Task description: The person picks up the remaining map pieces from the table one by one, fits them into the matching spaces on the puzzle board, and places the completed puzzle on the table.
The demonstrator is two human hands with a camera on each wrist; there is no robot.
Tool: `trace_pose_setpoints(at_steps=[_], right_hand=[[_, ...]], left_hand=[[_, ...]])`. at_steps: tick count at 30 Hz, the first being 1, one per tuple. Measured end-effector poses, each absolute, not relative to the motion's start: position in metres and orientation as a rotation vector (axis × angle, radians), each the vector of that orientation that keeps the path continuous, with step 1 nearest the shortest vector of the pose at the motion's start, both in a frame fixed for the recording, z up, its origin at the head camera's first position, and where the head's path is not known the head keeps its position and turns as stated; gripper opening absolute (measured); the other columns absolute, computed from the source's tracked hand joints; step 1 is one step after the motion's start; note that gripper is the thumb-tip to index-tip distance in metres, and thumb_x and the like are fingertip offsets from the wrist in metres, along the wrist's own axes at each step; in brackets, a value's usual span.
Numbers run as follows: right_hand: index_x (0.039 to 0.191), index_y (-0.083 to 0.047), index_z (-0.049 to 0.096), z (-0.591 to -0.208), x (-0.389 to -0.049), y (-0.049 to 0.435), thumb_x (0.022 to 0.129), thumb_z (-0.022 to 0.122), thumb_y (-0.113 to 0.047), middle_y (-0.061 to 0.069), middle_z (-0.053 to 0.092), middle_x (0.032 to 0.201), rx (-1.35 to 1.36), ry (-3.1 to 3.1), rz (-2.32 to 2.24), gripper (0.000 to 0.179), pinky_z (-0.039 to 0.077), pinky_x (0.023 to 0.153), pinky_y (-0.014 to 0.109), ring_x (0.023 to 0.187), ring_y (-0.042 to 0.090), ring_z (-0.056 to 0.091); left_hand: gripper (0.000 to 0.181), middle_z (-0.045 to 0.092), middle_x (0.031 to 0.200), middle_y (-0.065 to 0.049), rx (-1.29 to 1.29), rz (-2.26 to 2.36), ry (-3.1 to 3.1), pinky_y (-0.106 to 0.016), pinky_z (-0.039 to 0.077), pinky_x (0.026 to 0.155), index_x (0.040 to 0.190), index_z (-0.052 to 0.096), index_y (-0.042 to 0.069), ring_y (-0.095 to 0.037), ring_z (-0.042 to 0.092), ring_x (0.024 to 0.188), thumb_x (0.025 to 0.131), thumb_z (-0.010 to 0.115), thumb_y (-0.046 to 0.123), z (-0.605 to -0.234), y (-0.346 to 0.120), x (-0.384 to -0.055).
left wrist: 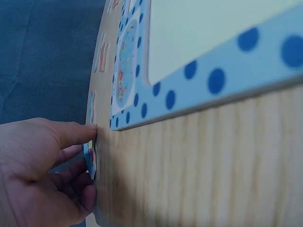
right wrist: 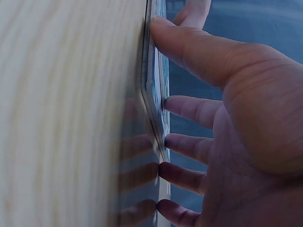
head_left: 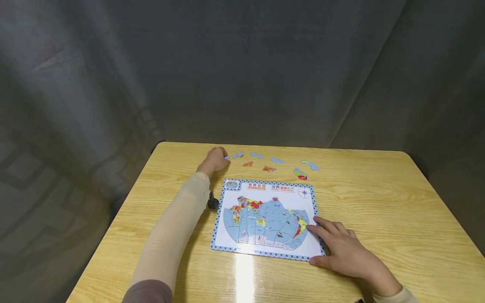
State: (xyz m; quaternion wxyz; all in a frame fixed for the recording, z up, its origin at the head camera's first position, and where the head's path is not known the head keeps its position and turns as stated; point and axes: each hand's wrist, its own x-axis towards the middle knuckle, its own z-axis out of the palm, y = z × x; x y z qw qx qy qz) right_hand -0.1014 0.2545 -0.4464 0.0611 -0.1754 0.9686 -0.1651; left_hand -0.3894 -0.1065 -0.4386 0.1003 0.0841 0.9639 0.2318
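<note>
A world-map jigsaw board (head_left: pixel 261 253) with a blue dotted border lies on the table, and its lower map area is filled with fitted pieces. Beyond its top left corner, my left hand (head_left: pixel 216 160) pinches a puzzle piece (left wrist: pixel 91 158) at the tabletop. That piece is light blue with some yellow and red; the fingers hide much of it. My right hand (head_left: pixel 346 250) rests at the board's lower right, fingers spread, the thumb by the corner and the index fingertip over the right side of the map. In the right wrist view the fingertips touch the board's edge and the table.
Loose puzzle pieces lie in a scattered row behind the board, among them an orange piece (head_left: pixel 248 164), a blue piece (head_left: pixel 278 160) and a green-and-red piece (head_left: pixel 301 174). A dark curtain (head_left: pixel 242 75) hangs behind the wooden table (head_left: pixel 379 189).
</note>
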Motion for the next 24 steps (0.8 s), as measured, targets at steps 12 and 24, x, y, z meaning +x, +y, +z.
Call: trace_pose_setpoints(at_steps=[12,24], right_hand=[[0.141,-0.021,0.054,-0.446,-0.103,0.254,0.075,0.065,-0.073,0.011,0.039,0.151,-0.524,2.918,-0.500,0.085,0.035,0.088,0.065,0.130,0.037,0.038],[0.141,-0.022,0.053,-0.446,-0.105,0.254,0.075,0.065,-0.074,0.011,0.039,0.151,-0.527,2.913,-0.487,0.085,0.035,0.089,0.064,0.130,0.038,0.038]], left_hand=[[0.044,0.050,0.134,-0.018,0.237,0.832,2.861,-0.044,0.042,0.101,0.131,0.057,-0.003,-0.031,0.050,0.120,0.092,0.064,0.017,-0.443,-0.111,-0.384],[0.046,0.048,0.132,-0.018,0.281,0.902,2.844,-0.044,0.045,0.096,0.133,0.055,-0.001,-0.030,0.052,0.113,0.094,0.064,0.019,-0.443,-0.117,-0.376]])
